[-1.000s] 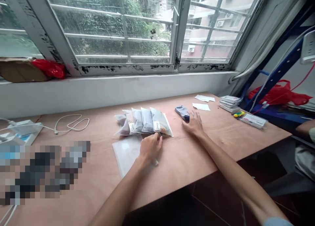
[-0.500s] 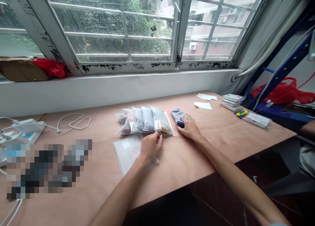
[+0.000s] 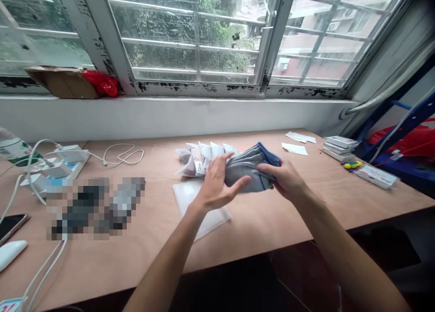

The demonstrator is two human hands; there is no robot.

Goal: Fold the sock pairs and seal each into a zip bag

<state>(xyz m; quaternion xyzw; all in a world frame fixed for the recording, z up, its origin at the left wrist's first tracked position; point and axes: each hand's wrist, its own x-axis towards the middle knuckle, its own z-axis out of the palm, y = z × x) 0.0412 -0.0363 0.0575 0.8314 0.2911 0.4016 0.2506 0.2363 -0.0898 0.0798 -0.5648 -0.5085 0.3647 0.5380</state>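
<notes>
A grey sock [image 3: 249,173], edged in blue, is being held between the left grip [image 3: 217,180] and the right grip [image 3: 283,180], above the counter [image 3: 258,239]. The left grip is being clamped on the sock's left end, with the fingers spread over the top and the thumb laid across the front. The right grip is being closed on its right end, just below the blue edge. The sock is judged to be light and soft, so it is likely to sag and lose its shape; a hold across its whole folded width seems safer than one at a corner. Little slip is expected between knit fabric and bare skin. Just beyond the left grip, a row of zip bags [image 3: 200,160] is lying on the counter, partly hidden by the sock. A clear bag [image 3: 190,198] is lying flat below the left grip. Beyond the right grip, loose papers [image 3: 294,149] are resting near a stack of white boxes [image 3: 340,144].
</notes>
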